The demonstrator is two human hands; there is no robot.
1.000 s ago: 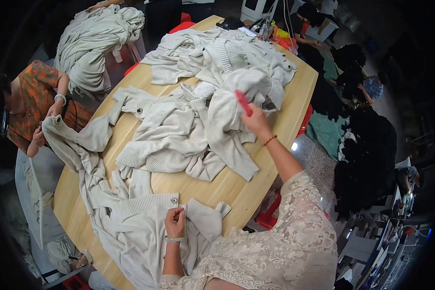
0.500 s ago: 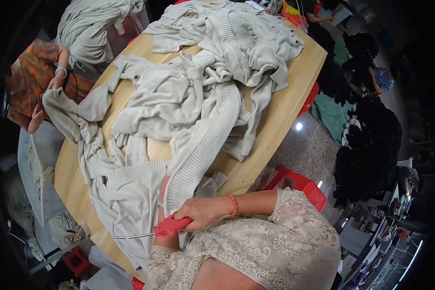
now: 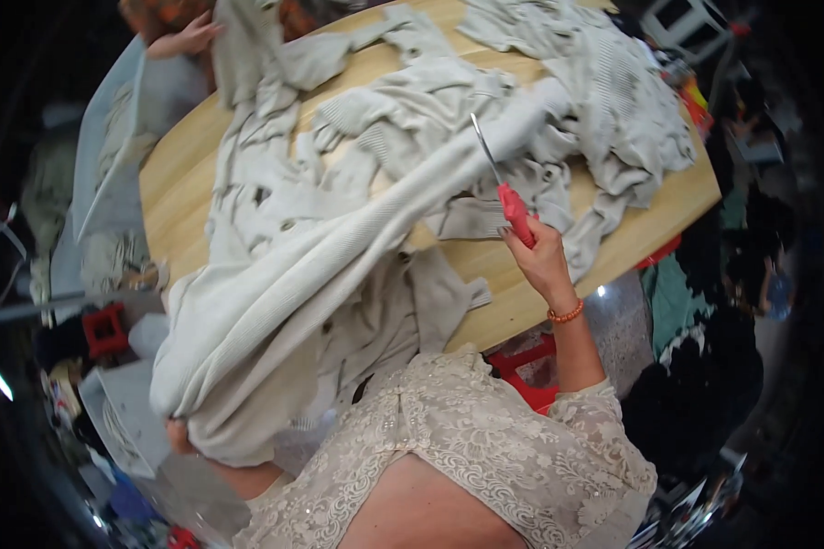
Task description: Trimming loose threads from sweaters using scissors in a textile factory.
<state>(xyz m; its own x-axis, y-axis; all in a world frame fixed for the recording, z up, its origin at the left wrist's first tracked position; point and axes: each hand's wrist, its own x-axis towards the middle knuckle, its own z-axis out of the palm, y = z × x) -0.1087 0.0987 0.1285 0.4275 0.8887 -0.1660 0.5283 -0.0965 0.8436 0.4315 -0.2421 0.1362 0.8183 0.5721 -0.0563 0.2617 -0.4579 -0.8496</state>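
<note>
My right hand [image 3: 544, 263] is closed around the red handle of a tool with a thin, curved metal rod [image 3: 515, 215]. It is over the right side of the table, the rod's tip above cream knitwear. At the lower left, my left hand [image 3: 179, 435] grips the edge of a cream knitted garment [image 3: 275, 302], its fingers partly hidden by the cloth. That garment stretches in long folds from my left hand up to the right across the table, its far end blurred. Buttoned cream knits [image 3: 375, 316] lie beneath it.
More cream knits [image 3: 604, 101] are heaped on the wooden table [image 3: 188, 183]. At the far left a person's hand [image 3: 197, 35] is near a raised cream garment. Red stools [image 3: 527, 371] [image 3: 105, 329] stand around the table; dark cloth [image 3: 705, 384] is piled on the floor at right.
My right hand and the tool have moved far and to the right. My left hand has swung out to the lower left, drawing the knitted garment across the table. The view has turned.
</note>
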